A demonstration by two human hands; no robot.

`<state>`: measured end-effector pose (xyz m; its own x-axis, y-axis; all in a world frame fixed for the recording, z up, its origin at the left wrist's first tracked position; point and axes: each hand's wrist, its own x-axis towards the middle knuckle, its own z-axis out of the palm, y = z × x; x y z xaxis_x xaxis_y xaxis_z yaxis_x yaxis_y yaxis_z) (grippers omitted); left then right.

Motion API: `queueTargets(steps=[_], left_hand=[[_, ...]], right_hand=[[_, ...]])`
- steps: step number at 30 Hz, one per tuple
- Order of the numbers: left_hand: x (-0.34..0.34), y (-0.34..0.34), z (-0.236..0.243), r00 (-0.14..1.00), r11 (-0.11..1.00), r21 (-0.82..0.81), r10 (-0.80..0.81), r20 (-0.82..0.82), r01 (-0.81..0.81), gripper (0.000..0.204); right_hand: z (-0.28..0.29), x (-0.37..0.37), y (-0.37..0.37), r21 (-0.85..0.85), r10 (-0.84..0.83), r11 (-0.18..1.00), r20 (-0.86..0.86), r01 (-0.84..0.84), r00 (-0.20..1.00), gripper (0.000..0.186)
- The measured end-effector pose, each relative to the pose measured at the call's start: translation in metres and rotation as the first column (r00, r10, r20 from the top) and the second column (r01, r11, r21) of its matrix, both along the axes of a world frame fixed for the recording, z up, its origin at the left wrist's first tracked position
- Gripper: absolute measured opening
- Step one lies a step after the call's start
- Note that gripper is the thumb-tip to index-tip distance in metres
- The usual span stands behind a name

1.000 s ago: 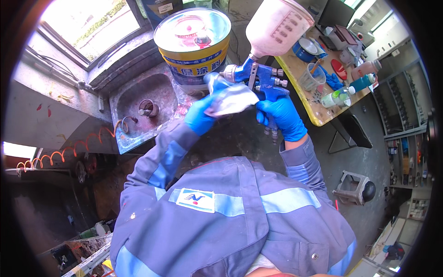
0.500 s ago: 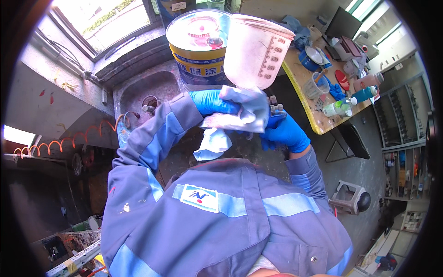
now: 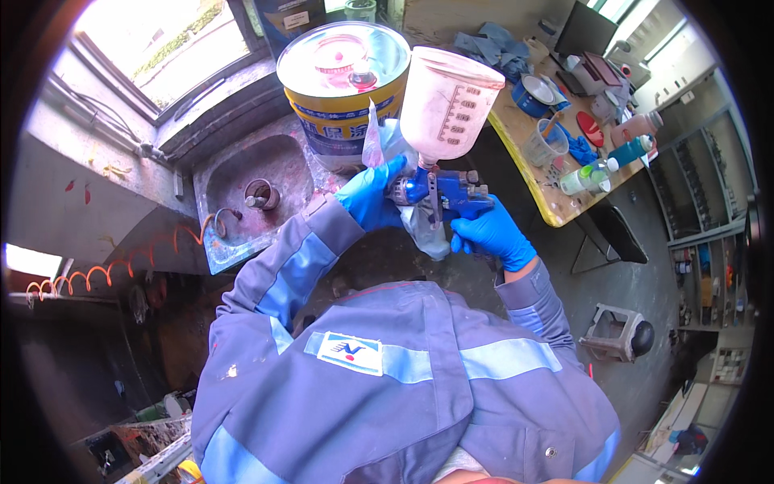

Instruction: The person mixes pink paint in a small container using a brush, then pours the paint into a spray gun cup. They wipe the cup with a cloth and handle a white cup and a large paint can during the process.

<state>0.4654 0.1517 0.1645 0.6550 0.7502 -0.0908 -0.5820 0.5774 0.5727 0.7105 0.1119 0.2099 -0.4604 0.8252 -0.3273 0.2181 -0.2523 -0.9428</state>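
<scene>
Blue gloves (image 3: 516,242) are on both hands I'm watching. Near the middle of the frame, the right hand (image 3: 493,234) has its fingers wrapped around a blue spray gun (image 3: 458,194) with a big pinkish-white cup (image 3: 447,109) on top. The left hand (image 3: 369,198) has its fingers closed on a pale cloth (image 3: 426,232) by the gun's nose. Up top, left of the cup, stands a yellow-and-blue bucket (image 3: 332,129).

The head fisheye looks down over the near jacket (image 3: 322,403) to the left hand (image 3: 372,196) and right hand (image 3: 497,235) beyond; its dim rim seems hard to read.
</scene>
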Motion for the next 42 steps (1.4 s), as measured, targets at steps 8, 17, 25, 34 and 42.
queueTargets(steps=[8,17,25,34,42], left_hand=[[-0.031,0.009,-0.017,0.779,0.946,0.309,0.121,-0.615,0.097,0.038],[-0.158,0.105,0.139,0.346,0.242,0.934,0.927,-0.143,-0.263,0.027],[-0.141,0.214,0.102,0.295,-0.048,0.632,0.909,-0.293,0.774,0.071],[-0.155,0.213,0.081,0.243,-0.004,0.883,0.962,-0.125,0.469,0.046],[-0.183,-0.015,0.050,0.300,0.364,0.343,0.927,-0.225,-0.866,0.065]], right_hand=[[-0.050,-0.009,-0.017,0.221,-0.099,0.973,0.117,0.071,0.988,0.007],[-0.098,0.000,-0.040,0.457,-0.213,0.883,0.191,0.105,0.958,0.035],[-0.105,-0.015,-0.051,0.367,-0.330,0.899,0.212,0.239,0.920,0.036],[-0.109,-0.016,-0.044,0.443,-0.414,0.833,0.106,0.330,0.904,0.037],[-0.121,0.003,-0.016,0.683,-0.088,0.730,0.094,0.000,0.992,0.045]])
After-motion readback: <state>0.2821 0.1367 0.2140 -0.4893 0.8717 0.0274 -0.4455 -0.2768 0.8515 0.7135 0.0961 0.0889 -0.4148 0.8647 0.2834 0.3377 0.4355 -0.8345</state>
